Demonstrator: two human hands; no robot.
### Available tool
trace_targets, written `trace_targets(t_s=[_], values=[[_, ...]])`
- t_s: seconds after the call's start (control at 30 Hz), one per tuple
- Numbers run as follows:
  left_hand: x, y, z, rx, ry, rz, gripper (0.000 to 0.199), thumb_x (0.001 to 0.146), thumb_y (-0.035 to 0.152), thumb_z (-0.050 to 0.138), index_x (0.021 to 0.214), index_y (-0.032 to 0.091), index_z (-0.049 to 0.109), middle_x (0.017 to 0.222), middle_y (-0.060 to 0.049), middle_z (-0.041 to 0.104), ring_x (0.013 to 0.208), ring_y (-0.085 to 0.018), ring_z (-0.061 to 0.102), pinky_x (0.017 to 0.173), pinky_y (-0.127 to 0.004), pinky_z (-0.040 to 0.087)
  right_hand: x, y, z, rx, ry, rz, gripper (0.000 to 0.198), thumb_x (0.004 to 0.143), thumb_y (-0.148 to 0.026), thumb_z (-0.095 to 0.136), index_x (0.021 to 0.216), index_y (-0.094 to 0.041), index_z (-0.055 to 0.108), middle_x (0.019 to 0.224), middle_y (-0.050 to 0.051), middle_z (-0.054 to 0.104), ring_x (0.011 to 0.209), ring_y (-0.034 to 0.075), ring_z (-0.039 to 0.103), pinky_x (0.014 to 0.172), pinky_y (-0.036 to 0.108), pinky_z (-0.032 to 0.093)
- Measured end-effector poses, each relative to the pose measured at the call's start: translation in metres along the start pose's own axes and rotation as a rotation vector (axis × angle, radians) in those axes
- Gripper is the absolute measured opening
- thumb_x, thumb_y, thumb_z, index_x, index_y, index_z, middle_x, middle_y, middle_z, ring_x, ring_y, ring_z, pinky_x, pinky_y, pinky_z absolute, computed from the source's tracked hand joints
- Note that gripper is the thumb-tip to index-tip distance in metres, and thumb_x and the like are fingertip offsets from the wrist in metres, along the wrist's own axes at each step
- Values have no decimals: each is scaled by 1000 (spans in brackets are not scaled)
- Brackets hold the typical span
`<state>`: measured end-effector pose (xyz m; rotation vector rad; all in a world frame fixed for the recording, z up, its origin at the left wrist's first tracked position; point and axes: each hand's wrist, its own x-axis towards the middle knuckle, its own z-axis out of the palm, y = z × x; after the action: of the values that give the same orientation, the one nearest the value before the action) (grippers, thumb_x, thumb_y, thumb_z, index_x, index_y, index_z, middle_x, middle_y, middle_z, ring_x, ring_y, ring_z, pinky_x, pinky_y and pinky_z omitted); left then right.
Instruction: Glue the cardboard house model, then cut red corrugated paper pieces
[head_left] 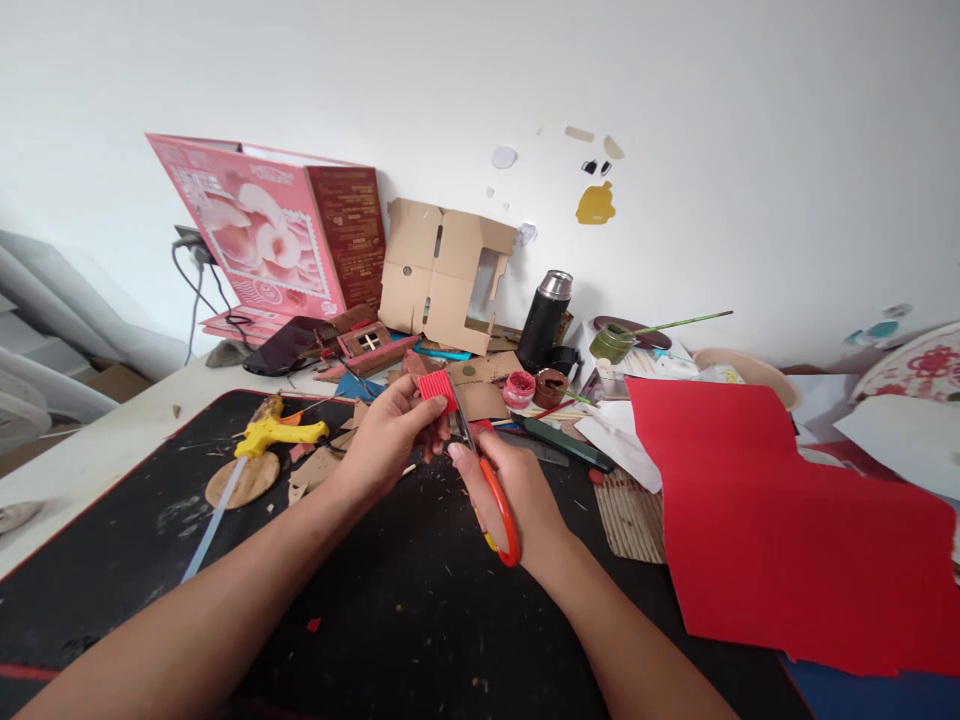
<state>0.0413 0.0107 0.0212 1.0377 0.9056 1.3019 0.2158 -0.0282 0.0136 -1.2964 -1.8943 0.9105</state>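
Between the thumb and fingers of my left hand (397, 425) is a small piece of red corrugated cardboard (436, 390), its ridges facing me. My right hand (525, 495) grips a pair of scissors (501, 515) with orange and yellow handles. The blades point up and away, right at the cardboard's right edge; whether they are cutting into it I cannot tell. Both hands are held above the black mat (390, 620), close together. To the left, a yellow glue gun (281, 432) with a long glue stick lies across a round wooden disc (244, 482).
A large red sheet (810, 530) covers the right side. Behind my hands stand a black thermos (545, 320), paint jars (519, 388), a cut cardboard panel (442, 275) and a pink box (262, 230). A green utility knife (568, 444) and brown cardboard scraps lie nearby.
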Motion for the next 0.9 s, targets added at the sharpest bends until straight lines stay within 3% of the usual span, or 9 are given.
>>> trace_targets(t_s=[0.4, 0.63, 0.9], values=[[-1, 1, 0, 17, 5, -8, 39, 76, 43, 88, 91, 21, 59, 56, 5, 64, 41, -11, 56, 37, -19, 39, 1, -3, -1, -79, 31, -24, 44, 107, -52, 52, 73, -26, 41, 59, -2, 52, 54, 16, 48, 58, 30, 35], [2, -2, -4, 12, 59, -19, 41, 81, 52, 85, 87, 21, 58, 56, 4, 63, 41, -12, 55, 37, -20, 37, 1, 1, 2, 0, -30, 25, 46, 106, -55, 57, 74, -27, 40, 54, -3, 53, 46, 17, 55, 52, 28, 38], [2, -2, -5, 21, 60, 4, 42, 80, 49, 87, 88, 21, 58, 59, 5, 64, 43, -11, 57, 40, -20, 41, 0, 8, 4, 175, -108, 58, 47, 105, -64, 59, 82, -24, 54, 58, -3, 62, 44, 16, 67, 45, 22, 45]])
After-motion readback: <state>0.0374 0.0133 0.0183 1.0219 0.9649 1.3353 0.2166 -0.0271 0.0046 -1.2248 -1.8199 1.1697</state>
